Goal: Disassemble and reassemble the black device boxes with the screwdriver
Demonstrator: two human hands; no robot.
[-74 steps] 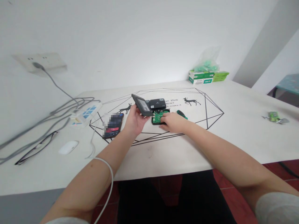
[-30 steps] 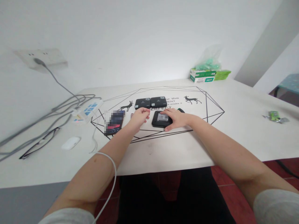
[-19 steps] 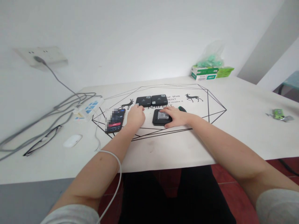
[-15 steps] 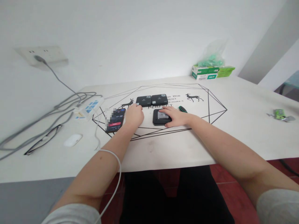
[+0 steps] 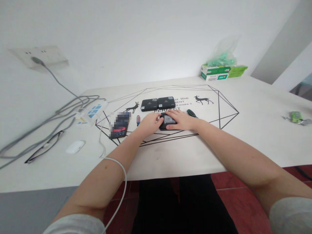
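Observation:
A small black device [image 5: 169,120] with a white label on top lies on the white table [image 5: 185,152] inside a printed line pattern. My right hand [image 5: 182,119] grips it, fingers along its far edge and thumb at its near edge. My left hand [image 5: 150,123] has curled fingers pressed against the device's left end. Two more black devices [image 5: 149,104] [image 5: 166,102] lie side by side just behind. A small red-handled screwdriver [image 5: 138,119] lies left of my left hand. A green-handled screwdriver [image 5: 191,113] pokes out behind my right hand.
A phone [image 5: 119,125] lies left of the hands. Further left are a power strip [image 5: 92,112] with grey cables, a white oval case [image 5: 76,146] and glasses [image 5: 41,151]. Green boxes [image 5: 215,73] stand at the back right, and a small green object [image 5: 296,117] at the far right.
My left hand put a lid-like part down beside the rear device, then came right to the front device's left end. The front device now shows a closed labelled face; the red-handled screwdriver is uncovered.

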